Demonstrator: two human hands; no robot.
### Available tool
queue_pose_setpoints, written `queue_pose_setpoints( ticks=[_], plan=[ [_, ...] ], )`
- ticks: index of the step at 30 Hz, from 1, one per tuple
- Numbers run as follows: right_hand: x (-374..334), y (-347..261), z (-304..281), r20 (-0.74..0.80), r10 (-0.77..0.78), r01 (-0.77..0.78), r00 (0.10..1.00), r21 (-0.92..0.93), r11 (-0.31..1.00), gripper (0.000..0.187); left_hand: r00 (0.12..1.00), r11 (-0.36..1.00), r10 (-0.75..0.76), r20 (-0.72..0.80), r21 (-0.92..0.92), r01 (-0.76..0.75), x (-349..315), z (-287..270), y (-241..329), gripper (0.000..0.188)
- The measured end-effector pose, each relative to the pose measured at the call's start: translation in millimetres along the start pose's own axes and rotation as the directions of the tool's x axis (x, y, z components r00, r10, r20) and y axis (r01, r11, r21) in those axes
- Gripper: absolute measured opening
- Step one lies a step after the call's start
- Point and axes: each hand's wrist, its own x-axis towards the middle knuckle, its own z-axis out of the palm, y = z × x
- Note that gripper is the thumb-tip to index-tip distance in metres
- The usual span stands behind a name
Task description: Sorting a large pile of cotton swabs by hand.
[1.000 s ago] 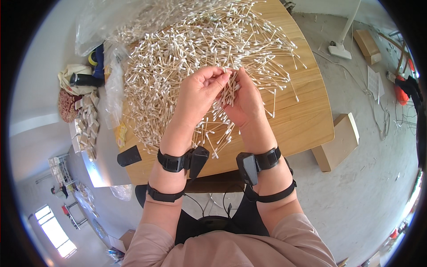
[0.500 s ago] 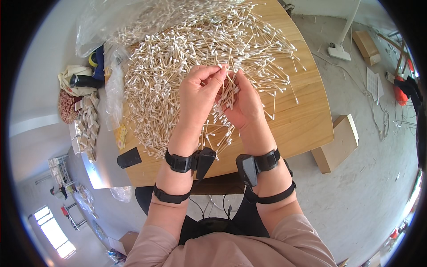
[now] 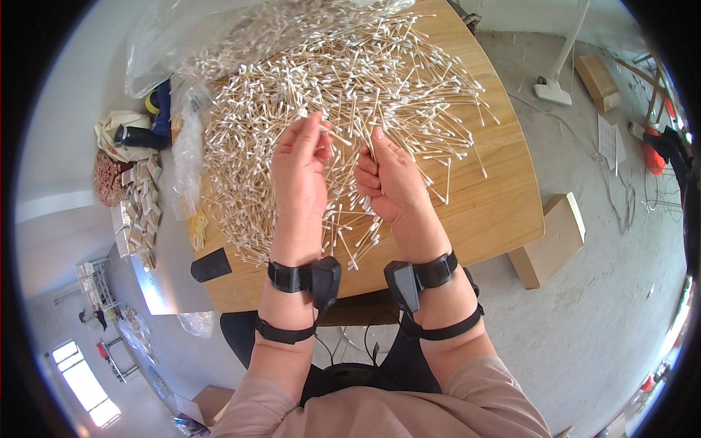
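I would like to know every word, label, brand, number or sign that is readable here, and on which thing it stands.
None can be read.
Swabs: no text shows.
White sheet at right: any print is too small.
Yellow packet: any markings are too blurred.

Black straps (image 3: 286,333) with angular black modules (image 3: 326,283) ring both forearms (image 3: 288,310) below short beige sleeves (image 3: 478,381).

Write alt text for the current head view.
A person's left hand pinches what looks like a cotton swab, while the closed right hand appears to grip more, above a large heap of swabs spread on a wooden table. Clear plastic lies over the heap's far left part.
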Motion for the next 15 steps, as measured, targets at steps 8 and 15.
queue_pose_setpoints(
  ticks=[8,15],
  plan=[
    [-5,2,3,0.015,0.037,-0.036,0.999,-0.037,0.999,0.033,0.918,0.533,0.397,0.016,0.810,-0.245,32,-90,15,0.020],
    [-7,-3,0,-0.012,-0.022,0.022,1.000,-0.013,1.000,0.039,0.783,-0.007,0.408,0.469,0.860,-0.511,-20,-101,-2,0.011]
  ],
)
